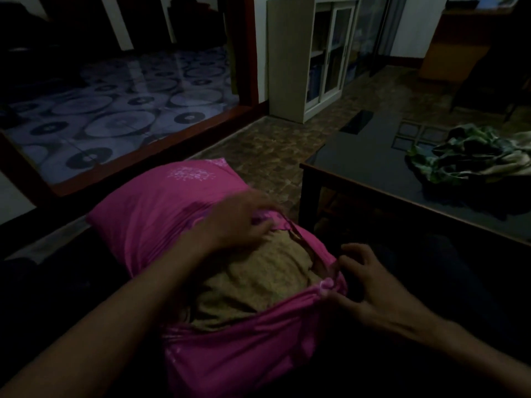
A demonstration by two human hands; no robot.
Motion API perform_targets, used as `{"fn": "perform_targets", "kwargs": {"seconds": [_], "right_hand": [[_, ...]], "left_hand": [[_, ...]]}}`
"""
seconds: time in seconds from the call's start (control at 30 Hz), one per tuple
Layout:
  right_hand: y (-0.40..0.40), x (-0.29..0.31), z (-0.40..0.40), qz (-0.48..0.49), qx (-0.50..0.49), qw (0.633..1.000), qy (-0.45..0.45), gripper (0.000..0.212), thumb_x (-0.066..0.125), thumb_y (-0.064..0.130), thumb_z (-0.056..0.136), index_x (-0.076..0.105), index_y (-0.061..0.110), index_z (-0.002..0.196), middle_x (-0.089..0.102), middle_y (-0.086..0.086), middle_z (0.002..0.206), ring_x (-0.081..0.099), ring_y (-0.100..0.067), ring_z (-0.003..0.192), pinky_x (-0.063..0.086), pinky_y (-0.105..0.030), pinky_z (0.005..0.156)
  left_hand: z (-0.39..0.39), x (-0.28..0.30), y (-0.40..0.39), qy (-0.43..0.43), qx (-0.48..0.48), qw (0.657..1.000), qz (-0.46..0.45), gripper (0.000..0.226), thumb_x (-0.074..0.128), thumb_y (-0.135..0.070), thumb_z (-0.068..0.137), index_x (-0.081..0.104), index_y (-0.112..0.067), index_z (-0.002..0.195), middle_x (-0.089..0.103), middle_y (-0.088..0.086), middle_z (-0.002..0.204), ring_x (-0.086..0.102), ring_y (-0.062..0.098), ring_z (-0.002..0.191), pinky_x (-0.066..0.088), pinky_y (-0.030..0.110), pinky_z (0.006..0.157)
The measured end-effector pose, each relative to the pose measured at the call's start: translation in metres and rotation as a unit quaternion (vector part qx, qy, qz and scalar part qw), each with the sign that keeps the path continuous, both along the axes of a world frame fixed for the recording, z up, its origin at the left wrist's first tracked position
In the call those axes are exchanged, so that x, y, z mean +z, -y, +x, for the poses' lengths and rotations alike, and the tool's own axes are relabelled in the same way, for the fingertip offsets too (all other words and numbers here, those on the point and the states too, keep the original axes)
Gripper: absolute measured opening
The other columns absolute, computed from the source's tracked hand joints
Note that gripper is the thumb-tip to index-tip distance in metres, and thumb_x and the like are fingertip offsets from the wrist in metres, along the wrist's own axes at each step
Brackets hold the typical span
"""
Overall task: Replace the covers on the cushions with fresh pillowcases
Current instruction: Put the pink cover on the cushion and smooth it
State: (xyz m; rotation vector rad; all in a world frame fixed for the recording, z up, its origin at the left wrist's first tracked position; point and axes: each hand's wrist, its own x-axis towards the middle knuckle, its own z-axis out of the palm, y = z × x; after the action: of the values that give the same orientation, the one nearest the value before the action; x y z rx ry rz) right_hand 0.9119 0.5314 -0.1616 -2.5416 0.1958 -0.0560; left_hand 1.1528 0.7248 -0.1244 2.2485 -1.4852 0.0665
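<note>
The pink pillowcase (161,225) is lying across the person's lap, partly drawn over the tan cushion (258,277), whose middle is showing through the open mouth of the cover. The left hand (238,222) is reaching across to the far edge of that opening, its grip pinching a fold of pink cloth, though motion blur is smearing the fingertips. The right hand (359,282) is working at the near corner, thumb and forefinger seeming to pinch the bunched hem while the other fingers are spreading loose. On the dark surface (359,165) to the right, a crumpled green cloth (471,156) is sitting, well apart from the cushion.

The opening looks tight around the filling, so a hard pull from both grips could be straining the seam or tearing it, and the bunched corner could be slipping free. The dim light is making it hard to tell whether the cover is going on or coming off, and the cushion's lower end is being hidden by the forearms.
</note>
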Motion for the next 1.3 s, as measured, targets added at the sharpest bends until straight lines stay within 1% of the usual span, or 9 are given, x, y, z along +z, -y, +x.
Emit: {"fn": "perform_targets", "kwargs": {"seconds": [0.13, 0.33, 0.47, 0.63, 0.73, 0.9, 1.07, 1.17, 1.3], "right_hand": [[-0.027, -0.021, 0.02, 0.08, -0.078, 0.992, -0.05, 0.061, 0.07, 0.081, 0.065, 0.05, 0.03, 0.092, 0.062, 0.014, 0.091, 0.059, -0.001, 0.08, 0.044, -0.022, 0.066], [-0.01, -0.046, 0.062, 0.056, -0.106, 0.993, 0.018, 0.038, 0.081, 0.027, 0.084, 0.045, 0.025, 0.07, 0.058, 0.012, 0.068, 0.055, 0.004, 0.066, 0.037, -0.018, 0.056], [0.025, -0.02, 0.104, 0.026, -0.144, 0.985, 0.092, 0.034, 0.07, 0.001, 0.084, 0.049, 0.025, 0.072, 0.06, 0.006, 0.069, 0.063, -0.016, 0.069, 0.037, -0.009, 0.055], [0.03, 0.025, 0.168, 0.02, -0.156, 0.986, 0.049, 0.011, 0.064, 0.012, 0.088, 0.06, 0.021, 0.091, 0.069, -0.006, 0.092, 0.067, -0.028, 0.091, 0.054, -0.035, 0.077], [0.008, 0.032, 0.168, 0.066, -0.143, 0.987, 0.017, 0.011, 0.062, 0.025, 0.093, 0.061, 0.027, 0.103, 0.07, -0.006, 0.107, 0.066, -0.023, 0.094, 0.056, -0.035, 0.081], [-0.008, 0.033, 0.152, 0.117, -0.177, 0.976, -0.058, 0.083, 0.058, 0.065, 0.091, 0.033, 0.016, 0.153, 0.048, -0.013, 0.148, 0.054, -0.031, 0.127, 0.047, -0.036, 0.099], [-0.042, 0.007, 0.143, 0.1, -0.163, 0.965, -0.177, 0.14, 0.067, 0.091, 0.057, 0.013, 0.014, 0.16, 0.033, -0.018, 0.16, 0.042, -0.038, 0.14, 0.043, -0.045, 0.112], [-0.051, -0.007, 0.157, 0.057, -0.136, 0.981, -0.127, 0.114, 0.065, 0.077, 0.073, 0.027, 0.006, 0.154, 0.046, -0.023, 0.15, 0.051, -0.038, 0.132, 0.049, -0.039, 0.101], [-0.046, 0.01, 0.176, 0.006, -0.073, 0.997, -0.037, 0.028, 0.062, 0.023, 0.098, 0.064, 0.003, 0.117, 0.066, -0.006, 0.101, 0.065, -0.023, 0.096, 0.039, -0.022, 0.072]], "left_hand": [[0.053, -0.007, -0.03, -0.023, 0.19, 0.965, 0.179, 0.089, 0.034, -0.088, 0.08, 0.04, -0.035, 0.151, 0.033, -0.006, 0.16, 0.031, 0.021, 0.147, 0.022, 0.045, 0.121], [0.042, -0.024, -0.044, -0.087, 0.266, 0.945, 0.171, 0.103, 0.015, -0.095, 0.072, 0.033, -0.034, 0.153, 0.027, -0.001, 0.164, 0.03, 0.025, 0.148, 0.02, 0.054, 0.12], [0.029, -0.019, -0.057, -0.142, 0.327, 0.921, 0.158, 0.117, 0.009, -0.098, 0.071, 0.035, -0.02, 0.154, 0.03, 0.009, 0.162, 0.032, 0.029, 0.146, 0.023, 0.053, 0.12], [0.002, -0.008, -0.07, -0.131, 0.349, 0.896, 0.241, 0.115, 0.013, -0.094, 0.073, 0.049, -0.009, 0.142, 0.047, 0.02, 0.148, 0.048, 0.033, 0.133, 0.037, 0.04, 0.111], [0.024, 0.001, -0.084, -0.101, 0.335, 0.906, 0.237, 0.098, 0.03, -0.09, 0.079, 0.058, -0.012, 0.131, 0.059, 0.015, 0.138, 0.058, 0.03, 0.121, 0.046, 0.038, 0.102], [0.071, 0.003, -0.127, -0.04, 0.33, 0.914, 0.232, 0.113, 0.022, -0.101, 0.066, 0.059, -0.019, 0.135, 0.055, 0.011, 0.143, 0.054, 0.027, 0.128, 0.042, 0.039, 0.108], [0.106, -0.042, -0.171, -0.111, 0.43, 0.871, 0.211, 0.116, 0.024, -0.107, 0.058, 0.043, -0.036, 0.147, 0.042, 0.0, 0.156, 0.041, 0.03, 0.141, 0.03, 0.059, 0.114], [0.099, -0.043, -0.157, -0.149, 0.443, 0.862, 0.196, 0.13, 0.018, -0.109, 0.054, 0.034, -0.027, 0.153, 0.034, 0.004, 0.16, 0.037, 0.034, 0.144, 0.028, 0.059, 0.116], [0.073, -0.025, -0.146, -0.175, 0.437, 0.862, 0.189, 0.13, 0.014, -0.104, 0.06, 0.029, -0.019, 0.157, 0.031, 0.012, 0.161, 0.035, 0.033, 0.145, 0.025, 0.046, 0.12]]}}
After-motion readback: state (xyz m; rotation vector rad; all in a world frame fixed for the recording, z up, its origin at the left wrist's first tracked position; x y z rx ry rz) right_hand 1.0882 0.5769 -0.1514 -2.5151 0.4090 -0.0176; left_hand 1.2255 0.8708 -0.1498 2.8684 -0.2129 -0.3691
